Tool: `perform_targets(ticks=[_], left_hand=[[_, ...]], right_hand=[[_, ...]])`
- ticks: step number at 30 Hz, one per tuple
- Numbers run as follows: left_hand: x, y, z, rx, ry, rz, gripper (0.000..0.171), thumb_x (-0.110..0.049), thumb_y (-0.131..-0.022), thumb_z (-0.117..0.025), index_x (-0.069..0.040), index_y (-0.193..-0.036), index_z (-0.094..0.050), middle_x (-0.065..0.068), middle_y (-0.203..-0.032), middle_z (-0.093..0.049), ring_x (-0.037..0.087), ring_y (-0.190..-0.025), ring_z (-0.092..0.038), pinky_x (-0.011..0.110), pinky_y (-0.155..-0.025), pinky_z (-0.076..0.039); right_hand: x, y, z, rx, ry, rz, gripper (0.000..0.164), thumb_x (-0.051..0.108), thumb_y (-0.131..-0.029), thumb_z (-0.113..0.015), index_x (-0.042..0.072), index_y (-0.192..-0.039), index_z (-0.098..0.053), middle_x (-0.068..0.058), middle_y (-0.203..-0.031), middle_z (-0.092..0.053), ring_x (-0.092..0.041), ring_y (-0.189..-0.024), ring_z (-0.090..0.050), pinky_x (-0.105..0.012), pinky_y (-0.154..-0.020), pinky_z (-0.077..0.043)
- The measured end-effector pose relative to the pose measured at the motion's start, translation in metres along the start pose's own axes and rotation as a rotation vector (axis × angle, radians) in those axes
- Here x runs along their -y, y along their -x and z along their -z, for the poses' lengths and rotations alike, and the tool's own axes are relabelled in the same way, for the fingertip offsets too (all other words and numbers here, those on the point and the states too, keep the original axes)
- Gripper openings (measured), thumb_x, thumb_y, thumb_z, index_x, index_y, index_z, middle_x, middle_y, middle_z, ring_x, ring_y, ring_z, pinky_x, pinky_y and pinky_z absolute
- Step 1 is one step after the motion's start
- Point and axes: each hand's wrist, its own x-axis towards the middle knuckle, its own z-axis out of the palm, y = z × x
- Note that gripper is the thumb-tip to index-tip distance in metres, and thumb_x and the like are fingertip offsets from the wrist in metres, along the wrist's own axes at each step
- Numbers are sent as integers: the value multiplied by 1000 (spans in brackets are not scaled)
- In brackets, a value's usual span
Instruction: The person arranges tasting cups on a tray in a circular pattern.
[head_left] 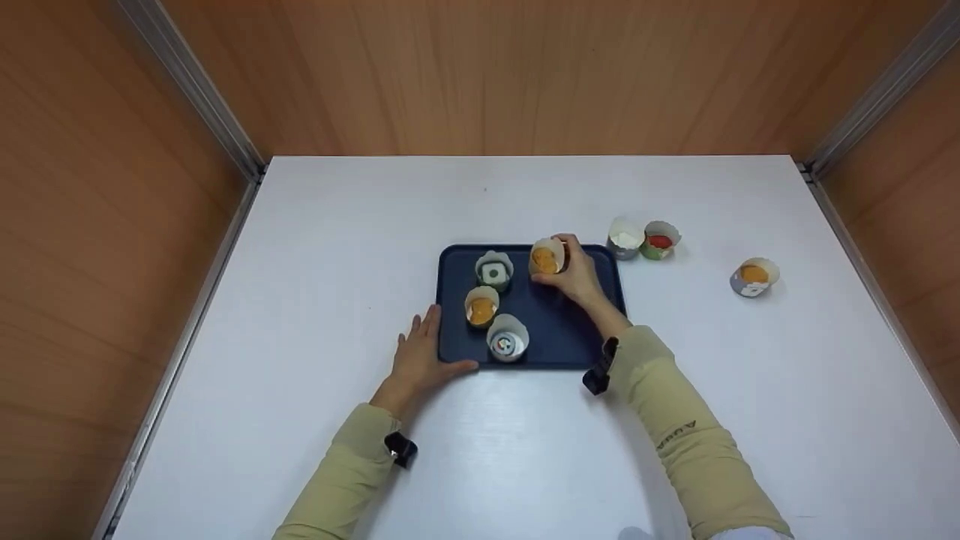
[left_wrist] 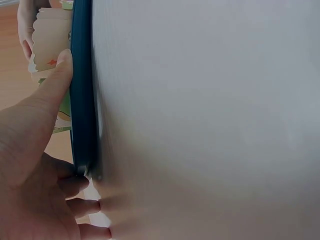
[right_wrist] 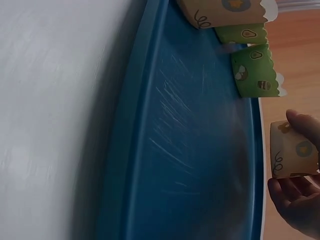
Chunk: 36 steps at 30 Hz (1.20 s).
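Note:
My right hand (head_left: 581,281) pinches a beige paper baking cup (right_wrist: 294,150) between thumb and fingers, with something orange inside it. The cup is over the back part of a dark blue tray (head_left: 559,330). Along the tray's left side stand three more paper cups: a green one with a white piece (head_left: 494,273), one with an orange piece (head_left: 481,309), and a pale one holding a round patterned piece (head_left: 508,339). At the tray's front left corner, my left hand (head_left: 416,361) touches the rim, thumb along the front edge, fingers spread by the left side.
Just beyond the tray's back right corner, a paper cup with white contents (head_left: 624,238) stands beside a green cup with something red (head_left: 661,240). Farther right is another cup with an orange piece (head_left: 754,277). Wooden panels (head_left: 480,75) border the white table (head_left: 337,247).

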Motion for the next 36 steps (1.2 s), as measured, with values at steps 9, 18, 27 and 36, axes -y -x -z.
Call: perform_targets(ticks=[9, 18, 27, 36], left_hand=[[-1, 2, 1, -7, 13, 5, 114, -65, -63, -64, -4, -142, -11, 13, -146, -15, 35, -131, -13, 56, -101, -15], [-2, 3, 0, -1, 4, 4, 114, -66, -63, -63, -4, -142, -9, 12, -146, -15, 35, -131, -12, 56, -101, -15], [-4, 3, 1, 5, 9, 9, 114, -65, -63, -63, -4, -143, -9, 12, -146, -14, 34, -131, -12, 55, -101, -14], [-2, 1, 1, 17, 16, 17, 115, -66, -62, -63, -5, -143, -8, 11, -146, -13, 34, -132, -11, 54, -102, -13]], right_hand=[[0, -8, -14, 54, 11, -14, 69, 10, -61, -81, 1, -117, -43, -19, -107, -54, -28, -97, -50, -40, -86, -39], [-3, -11, -21, 74, 44, -11, 70, 9, -61, -80, 1, -119, -42, -19, -109, -55, -29, -99, -51, -41, -86, -38], [-2, -12, -26, 74, 38, -4, 70, 8, -62, -80, -1, -120, -43, -20, -106, -56, -30, -97, -51, -41, -84, -39], [-2, -11, -26, 79, 33, -27, 73, 9, -62, -80, -2, -122, -41, -20, -111, -53, -29, -101, -50, -40, -89, -38]])
